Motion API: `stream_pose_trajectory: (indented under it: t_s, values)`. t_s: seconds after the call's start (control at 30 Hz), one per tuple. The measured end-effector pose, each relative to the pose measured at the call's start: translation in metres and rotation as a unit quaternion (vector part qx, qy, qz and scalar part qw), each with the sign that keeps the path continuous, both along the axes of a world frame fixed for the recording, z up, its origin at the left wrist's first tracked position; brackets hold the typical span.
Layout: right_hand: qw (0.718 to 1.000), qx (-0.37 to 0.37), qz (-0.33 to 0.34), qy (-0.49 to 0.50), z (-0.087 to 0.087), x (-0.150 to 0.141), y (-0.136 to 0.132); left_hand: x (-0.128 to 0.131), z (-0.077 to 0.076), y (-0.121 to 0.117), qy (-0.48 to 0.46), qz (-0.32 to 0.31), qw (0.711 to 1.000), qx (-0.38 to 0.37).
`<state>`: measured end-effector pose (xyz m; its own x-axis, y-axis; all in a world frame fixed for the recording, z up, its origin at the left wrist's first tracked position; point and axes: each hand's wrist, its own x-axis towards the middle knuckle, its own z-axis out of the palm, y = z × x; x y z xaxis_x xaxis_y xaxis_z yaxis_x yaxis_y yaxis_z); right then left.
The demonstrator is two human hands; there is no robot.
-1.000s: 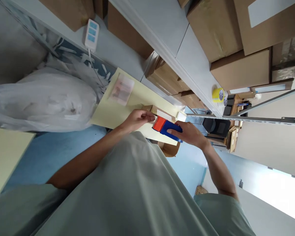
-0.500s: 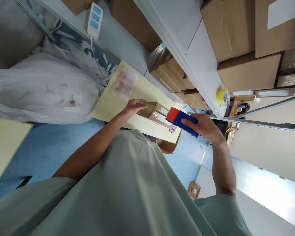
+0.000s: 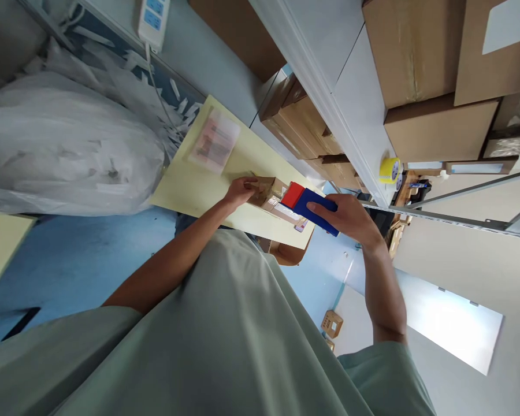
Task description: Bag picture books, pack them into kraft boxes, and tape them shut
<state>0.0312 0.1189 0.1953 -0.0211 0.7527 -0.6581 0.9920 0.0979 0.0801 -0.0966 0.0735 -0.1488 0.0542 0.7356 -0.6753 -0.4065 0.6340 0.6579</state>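
A small brown cardboard box (image 3: 266,192) lies on the pale yellow tabletop (image 3: 198,184), with clear tape and a white label on it. My left hand (image 3: 240,192) is closed at the box's left end, thumb and fingers on its edge. In my right hand (image 3: 349,215) is a blue tape dispenser (image 3: 314,209) with a red front end. That red end is at the box's right part, over the label; whether it touches the cardboard I cannot tell.
A pinkish printed sheet in plastic (image 3: 215,141) lies on the tabletop. Left is a big translucent bag (image 3: 69,144); above it, a white power strip (image 3: 154,23). The shelf (image 3: 355,86) at right holds cartons (image 3: 416,52) and yellow tape rolls (image 3: 389,169). An open carton (image 3: 289,254) sits below the table edge.
My left fingers have curled in at the box's end. The dispenser and my right hand have shifted slightly left in the picture, as has much of the scene.
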Motion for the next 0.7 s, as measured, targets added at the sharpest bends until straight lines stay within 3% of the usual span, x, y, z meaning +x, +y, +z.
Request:
stream_pose_trajectory:
  t_s: [0.2, 0.27, 0.37, 0.53, 0.7]
  values:
    - [1.0, -0.004, 0.012, -0.012, 0.001, -0.006, 0.0, 0.008, -0.009, -0.013, 0.135, -0.024, 0.985, 0.107]
    - [1.0, -0.015, 0.011, -0.008, 0.003, -0.007, 0.0, 0.01, -0.01, -0.018, 0.19, -0.031, 0.975, 0.106]
    - [1.0, -0.027, 0.01, -0.013, 0.005, -0.006, -0.001, 0.009, -0.008, -0.027, 0.201, -0.031, 0.974, 0.097]
    - [0.998, -0.021, 0.032, -0.042, 0.004, 0.0, -0.003, -0.001, 0.018, -0.037, 0.124, -0.017, 0.96, 0.25]
    - [0.996, -0.024, 0.067, -0.051, 0.004, 0.003, -0.006, -0.006, 0.043, -0.031, 0.181, -0.116, 0.911, 0.351]
